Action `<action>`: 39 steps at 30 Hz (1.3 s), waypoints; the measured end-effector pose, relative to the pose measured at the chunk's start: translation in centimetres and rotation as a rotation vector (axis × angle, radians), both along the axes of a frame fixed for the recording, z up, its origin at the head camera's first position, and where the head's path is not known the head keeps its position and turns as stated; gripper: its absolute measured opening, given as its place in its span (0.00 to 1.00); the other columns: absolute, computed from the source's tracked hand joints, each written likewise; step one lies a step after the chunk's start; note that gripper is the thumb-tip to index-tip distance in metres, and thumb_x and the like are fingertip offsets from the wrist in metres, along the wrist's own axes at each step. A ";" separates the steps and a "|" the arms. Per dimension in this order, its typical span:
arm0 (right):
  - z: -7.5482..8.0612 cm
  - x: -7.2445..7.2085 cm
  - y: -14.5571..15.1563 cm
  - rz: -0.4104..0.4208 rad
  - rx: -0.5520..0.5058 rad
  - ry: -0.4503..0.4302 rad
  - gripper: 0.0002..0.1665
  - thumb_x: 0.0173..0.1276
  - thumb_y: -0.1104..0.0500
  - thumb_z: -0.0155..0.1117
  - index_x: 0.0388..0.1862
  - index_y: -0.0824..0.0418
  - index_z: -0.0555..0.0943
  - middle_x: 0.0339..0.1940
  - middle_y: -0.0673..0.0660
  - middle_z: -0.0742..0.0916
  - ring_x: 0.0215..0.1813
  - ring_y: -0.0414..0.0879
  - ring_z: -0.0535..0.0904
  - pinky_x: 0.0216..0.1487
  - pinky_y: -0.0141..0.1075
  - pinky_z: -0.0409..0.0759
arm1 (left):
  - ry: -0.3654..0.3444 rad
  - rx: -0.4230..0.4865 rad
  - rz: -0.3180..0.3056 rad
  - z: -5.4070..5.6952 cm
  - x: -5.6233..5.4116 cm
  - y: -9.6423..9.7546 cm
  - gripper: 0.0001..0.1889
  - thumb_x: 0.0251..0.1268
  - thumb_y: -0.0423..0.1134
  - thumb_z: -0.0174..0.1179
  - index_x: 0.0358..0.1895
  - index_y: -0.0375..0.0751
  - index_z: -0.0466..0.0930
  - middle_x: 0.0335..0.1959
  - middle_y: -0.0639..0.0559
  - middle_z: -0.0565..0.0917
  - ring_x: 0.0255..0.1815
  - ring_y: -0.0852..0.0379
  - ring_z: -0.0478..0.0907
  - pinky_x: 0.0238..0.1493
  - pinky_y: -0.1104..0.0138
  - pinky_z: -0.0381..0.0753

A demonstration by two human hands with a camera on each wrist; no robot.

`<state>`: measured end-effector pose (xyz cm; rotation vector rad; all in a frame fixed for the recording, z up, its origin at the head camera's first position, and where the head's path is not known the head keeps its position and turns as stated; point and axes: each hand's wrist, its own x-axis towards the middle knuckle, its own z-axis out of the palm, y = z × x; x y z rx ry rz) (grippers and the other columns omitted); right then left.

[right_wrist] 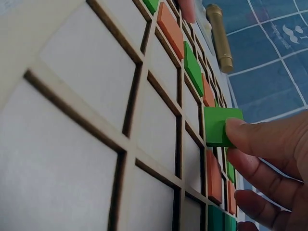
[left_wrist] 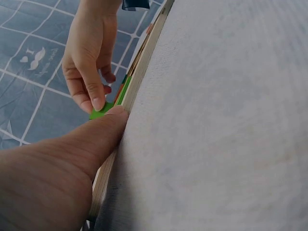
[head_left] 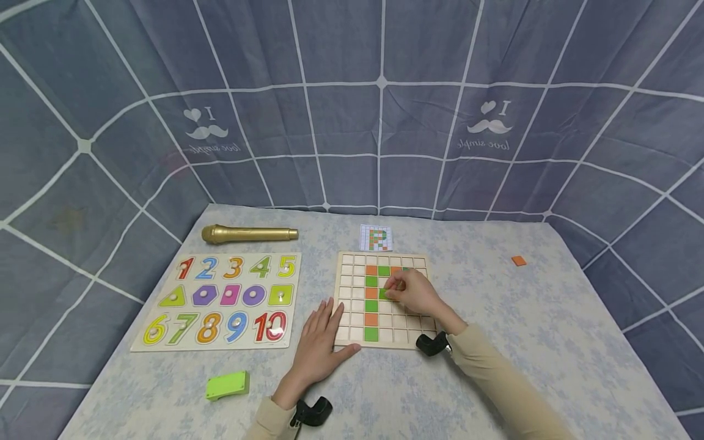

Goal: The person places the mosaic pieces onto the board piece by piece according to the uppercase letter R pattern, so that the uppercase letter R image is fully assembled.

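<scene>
A square wooden grid board (head_left: 348, 315) lies on the table, with a column of alternating orange and green square tiles (head_left: 371, 320) set in its cells and a tile row along the top. My right hand (head_left: 415, 293) pinches a green square tile (right_wrist: 214, 126) between thumb and fingers, close over the board just right of that column. In the right wrist view the tile stands tilted above the grid. My left hand (head_left: 319, 345) rests at the board's lower left, its fingers straight and its thumb (left_wrist: 103, 132) along the near edge.
A small card (head_left: 376, 238) with a coloured grid pattern lies behind the board. One loose orange tile (head_left: 519, 261) is off to the right. Leftward are a number-and-shape puzzle board (head_left: 216, 276), a gold microphone (head_left: 250, 234) and a bright green block-like object (head_left: 227, 385).
</scene>
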<state>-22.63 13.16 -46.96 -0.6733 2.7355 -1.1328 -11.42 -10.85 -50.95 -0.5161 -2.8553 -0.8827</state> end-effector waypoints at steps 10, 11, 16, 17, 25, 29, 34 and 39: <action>0.1 0.1 0.1 0.019 0.110 0.170 0.05 0.56 0.62 0.73 0.33 0.58 0.87 0.27 0.47 0.81 0.30 0.41 0.74 0.56 0.47 0.68 | 0.002 0.005 -0.005 0.1 0.1 0.1 0.44 0.58 0.59 0.61 0.71 0.34 0.58 0.72 0.34 0.55 0.74 0.40 0.46 0.70 0.50 0.44; 0.1 0.1 0.2 0.018 0.130 0.186 0.06 0.56 0.62 0.73 0.34 0.57 0.87 0.28 0.47 0.81 0.31 0.42 0.72 0.54 0.46 0.70 | 0.002 0.005 -0.005 0.1 0.1 0.1 0.44 0.58 0.59 0.61 0.71 0.34 0.58 0.72 0.34 0.55 0.74 0.40 0.46 0.70 0.50 0.44; 0.1 0.2 0.3 0.033 0.172 0.247 0.05 0.56 0.61 0.73 0.33 0.57 0.88 0.32 0.49 0.82 0.32 0.43 0.69 0.36 0.39 0.67 | -0.003 0.004 -0.005 0.0 0.0 0.1 0.44 0.59 0.59 0.60 0.72 0.34 0.58 0.72 0.34 0.55 0.74 0.40 0.45 0.70 0.50 0.44; 0.1 0.2 0.3 0.042 0.167 0.264 0.05 0.56 0.61 0.73 0.33 0.58 0.89 0.32 0.50 0.82 0.32 0.43 0.69 0.37 0.40 0.68 | -0.004 0.004 -0.005 0.0 0.0 0.1 0.44 0.59 0.59 0.60 0.72 0.34 0.58 0.72 0.34 0.55 0.74 0.40 0.45 0.70 0.50 0.44; -0.1 0.1 0.5 0.084 0.139 0.326 0.03 0.56 0.64 0.73 0.31 0.61 0.89 0.27 0.48 0.79 0.30 0.42 0.70 0.66 0.55 0.59 | -0.004 0.003 -0.005 0.0 0.0 0.0 0.45 0.59 0.60 0.60 0.72 0.34 0.58 0.72 0.34 0.54 0.74 0.40 0.45 0.69 0.49 0.45; 0.0 0.0 0.7 0.081 0.165 0.249 0.04 0.58 0.61 0.72 0.34 0.58 0.89 0.28 0.47 0.79 0.30 0.42 0.67 0.50 0.44 0.70 | -0.002 0.005 -0.008 0.1 0.0 0.0 0.44 0.59 0.59 0.60 0.72 0.34 0.58 0.72 0.34 0.55 0.74 0.40 0.45 0.69 0.49 0.45; 0.0 -0.2 1.2 0.128 0.192 0.219 0.07 0.60 0.58 0.71 0.38 0.56 0.88 0.31 0.47 0.80 0.31 0.42 0.64 0.33 0.37 0.61 | -0.004 0.005 -0.006 0.1 0.0 0.0 0.44 0.59 0.59 0.60 0.72 0.33 0.58 0.72 0.34 0.55 0.74 0.40 0.45 0.69 0.49 0.45; -0.3 -0.5 2.0 0.186 0.177 0.198 0.12 0.62 0.55 0.69 0.44 0.55 0.87 0.36 0.47 0.79 0.35 0.43 0.64 0.36 0.39 0.62 | -0.009 0.008 -0.005 0.1 0.0 0.0 0.44 0.59 0.59 0.60 0.72 0.33 0.58 0.72 0.34 0.55 0.74 0.40 0.45 0.69 0.49 0.44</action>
